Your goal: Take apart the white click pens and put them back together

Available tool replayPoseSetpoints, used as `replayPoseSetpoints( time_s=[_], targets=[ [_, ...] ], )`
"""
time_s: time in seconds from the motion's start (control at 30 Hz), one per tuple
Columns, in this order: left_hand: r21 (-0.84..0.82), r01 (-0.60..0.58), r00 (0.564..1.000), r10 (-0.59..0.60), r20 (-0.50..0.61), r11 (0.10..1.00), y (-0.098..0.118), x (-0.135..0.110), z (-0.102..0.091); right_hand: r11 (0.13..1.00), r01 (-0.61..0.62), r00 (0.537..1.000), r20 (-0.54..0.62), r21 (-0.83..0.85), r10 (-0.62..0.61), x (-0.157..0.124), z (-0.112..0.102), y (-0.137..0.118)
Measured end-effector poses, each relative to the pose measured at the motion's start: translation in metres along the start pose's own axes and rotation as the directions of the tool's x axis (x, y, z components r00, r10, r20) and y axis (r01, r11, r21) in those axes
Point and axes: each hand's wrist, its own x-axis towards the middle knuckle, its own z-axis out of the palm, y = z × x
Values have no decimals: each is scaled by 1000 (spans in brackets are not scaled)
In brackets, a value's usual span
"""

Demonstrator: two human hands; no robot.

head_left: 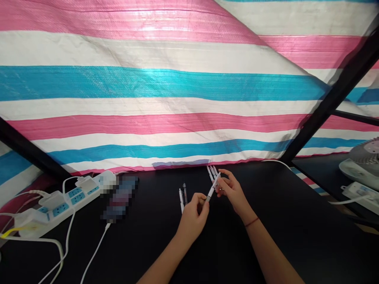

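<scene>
Between my two hands a white pen (212, 190) is held at a slant above the black table. My left hand (195, 211) pinches its lower, greyish end between thumb and fingers. At its upper end, the fingers of my right hand (231, 190) are closed around the white part. Just beyond my right hand several white pens (211, 170) lie side by side, partly hidden by it. Left of my left hand rest another white pen (181, 200) and a dark, clear-looking pen (185, 192), their lower ends behind the hand.
On the left stands a white power strip (66, 205) with plugs and cables. A blurred phone (121, 199) with a white charging cable (96, 252) lies beside it. Striped sheeting (166, 86) hangs behind the black table (154, 252). At right are a fan (365, 154) and another power strip (363, 197).
</scene>
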Motion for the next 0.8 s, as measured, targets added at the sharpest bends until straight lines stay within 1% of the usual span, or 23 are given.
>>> replayPoseSetpoints(
  time_s=[0.13, 0.23, 0.33, 0.53, 0.67, 0.8],
  targets=[
    [-33, 31, 999, -29, 45, 999, 1, -4, 7, 999, -13, 998, 58, -32, 15, -2, 2, 0],
    [-39, 55, 994, -51, 99, 998, 2, -5, 6, 998, -25, 996, 87, -55, 30, -3, 3, 3],
    [-75, 103, 986, -92, 139, 992, 3, -3, 5, 998, -12, 994, 104, -68, 19, -5, 3, 3],
    [-184, 163, 978, -134, 160, 969, -5, -1, 7, 999, -25, 991, 132, -49, 31, -8, 6, -3],
    [-161, 155, 978, -129, 164, 975, -9, 0, 8, 997, -9, 991, 136, -73, 19, -10, 7, -3],
    [-145, 137, 979, -112, 169, 980, -9, -1, 8, 997, 1, 990, 141, -78, 10, -10, 8, -5]
  ],
)
